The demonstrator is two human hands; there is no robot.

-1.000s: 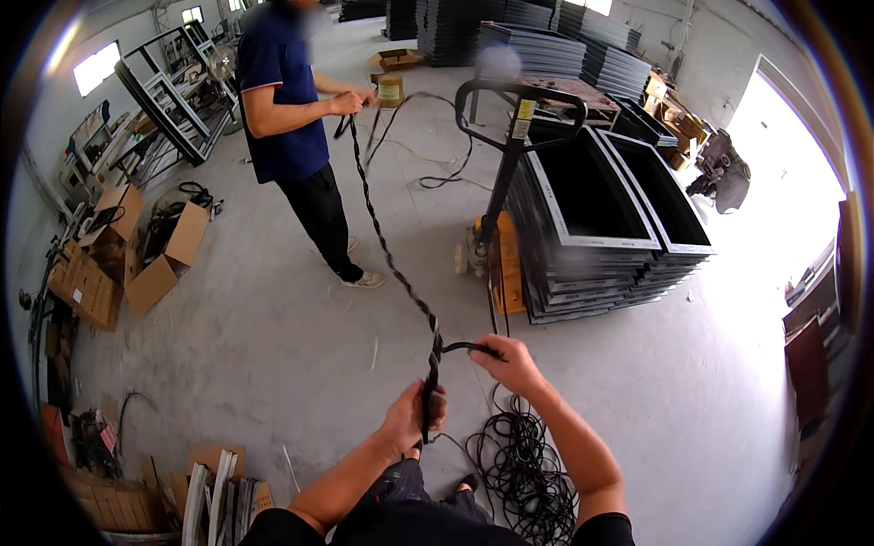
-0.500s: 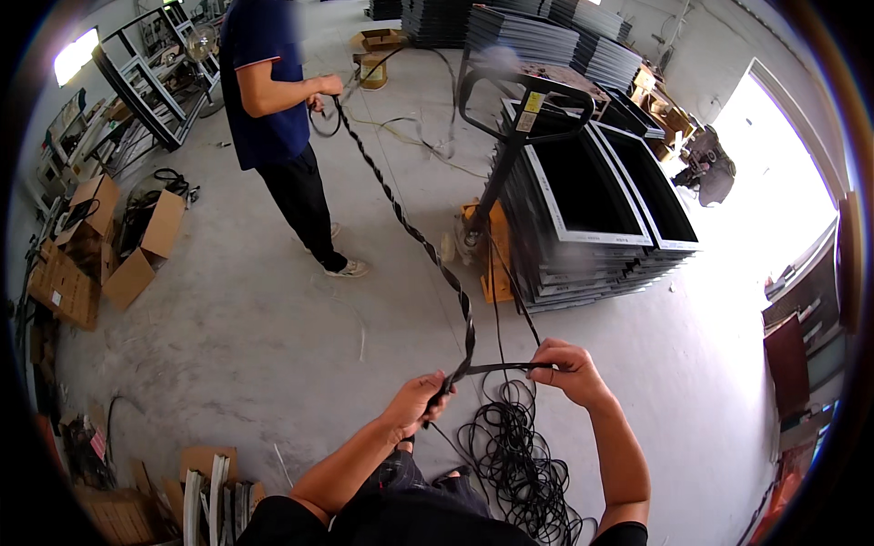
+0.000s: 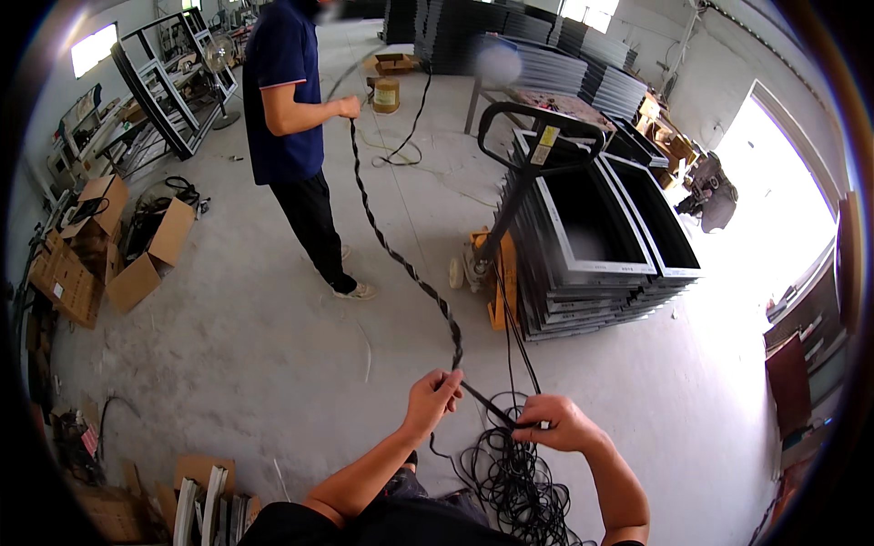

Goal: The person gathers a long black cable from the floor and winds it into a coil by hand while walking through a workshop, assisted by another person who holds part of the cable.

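Observation:
A twisted black cable (image 3: 405, 264) runs from another person's hand (image 3: 349, 107) down across the floor to me. My left hand (image 3: 432, 400) pinches the lower end of the twisted part. My right hand (image 3: 555, 423) holds the loose black strands just to the right of it. Between my two hands a short straight length of cable is stretched. Below my hands lies a tangled heap of black cable (image 3: 514, 482) on the concrete floor. The other person (image 3: 291, 136) stands at the far left in a dark blue shirt and black trousers.
A pallet jack (image 3: 496, 246) with a black handle stands against a stack of dark framed panels (image 3: 592, 255). Open cardboard boxes (image 3: 137, 255) lie at the left. Metal racks (image 3: 164, 82) and more stacked panels (image 3: 546, 45) stand at the back. A bright doorway (image 3: 783, 209) opens at the right.
My view has shifted, so the other person and the pallet jack now appear nearer. Both hands sit lower and closer together, the right hand now gripping strands just above the heap.

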